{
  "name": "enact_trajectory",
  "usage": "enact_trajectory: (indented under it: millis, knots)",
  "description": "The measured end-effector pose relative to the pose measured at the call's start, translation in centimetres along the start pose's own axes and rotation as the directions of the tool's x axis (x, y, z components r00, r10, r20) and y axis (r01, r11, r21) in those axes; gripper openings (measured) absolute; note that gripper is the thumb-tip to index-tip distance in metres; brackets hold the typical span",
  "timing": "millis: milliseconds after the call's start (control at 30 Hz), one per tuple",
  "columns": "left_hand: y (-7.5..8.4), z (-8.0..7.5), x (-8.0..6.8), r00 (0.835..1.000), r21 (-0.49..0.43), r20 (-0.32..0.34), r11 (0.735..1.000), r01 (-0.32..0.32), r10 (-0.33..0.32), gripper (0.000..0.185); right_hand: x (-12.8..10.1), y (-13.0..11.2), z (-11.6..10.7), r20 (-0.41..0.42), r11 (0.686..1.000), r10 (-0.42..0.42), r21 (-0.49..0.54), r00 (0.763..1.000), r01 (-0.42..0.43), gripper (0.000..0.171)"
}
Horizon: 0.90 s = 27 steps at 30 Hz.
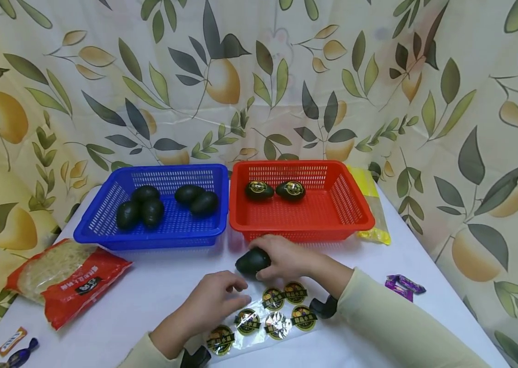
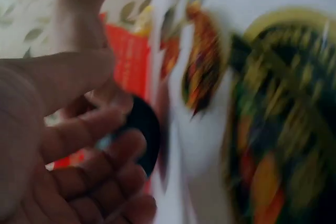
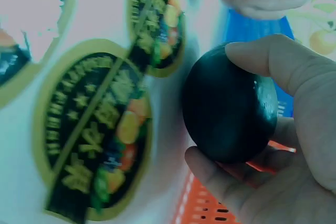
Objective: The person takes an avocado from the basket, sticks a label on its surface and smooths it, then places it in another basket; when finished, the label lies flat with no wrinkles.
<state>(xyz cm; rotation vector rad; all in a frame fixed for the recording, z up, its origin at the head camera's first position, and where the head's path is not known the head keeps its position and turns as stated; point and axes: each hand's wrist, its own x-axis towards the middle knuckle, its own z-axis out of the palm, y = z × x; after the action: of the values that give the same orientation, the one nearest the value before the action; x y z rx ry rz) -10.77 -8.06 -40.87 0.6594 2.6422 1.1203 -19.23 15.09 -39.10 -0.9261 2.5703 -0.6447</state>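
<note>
My right hand grips a dark, unlabelled avocado on the white table, just in front of the red basket. In the right wrist view the thumb and fingers curl round that avocado. My left hand rests with loosely bent fingers on a clear sticker sheet carrying several round black-and-gold labels. Its palm holds nothing in the blurred left wrist view. Two labelled avocados lie in the red basket. Several plain ones lie in the blue basket.
A red noodle packet lies at the left of the table. A yellow packet sits behind the red basket's right side. Purple wrapped sweets lie at the right, more sweets at the near left corner. A leaf-print cloth hangs behind.
</note>
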Motion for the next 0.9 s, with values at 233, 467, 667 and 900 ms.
enact_trajectory:
  millis: [233,467,667,900]
  knots:
    - [1.4,2.6,0.4,0.996,0.299,0.089,0.954,-0.03,0.004,0.055,-0.4,0.2,0.7,0.006,0.999,0.045,0.029,0.999,-0.045,0.066]
    - [1.5,3.3,1.3,0.996,0.307,0.078,0.952,0.006,-0.031,0.046,-0.8,0.3,0.7,0.01,0.999,0.027,0.045,1.0,-0.028,0.071]
    - [1.3,3.4,1.7,0.995,0.261,0.072,0.964,0.054,-0.075,0.038,-1.2,0.3,0.4,-0.022,0.999,0.015,0.049,1.0,-0.014,0.068]
    - [1.2,3.4,1.8,0.991,0.257,0.065,0.962,0.096,-0.117,0.04,-1.2,0.3,0.6,-0.035,1.0,0.018,0.021,0.999,-0.017,0.065]
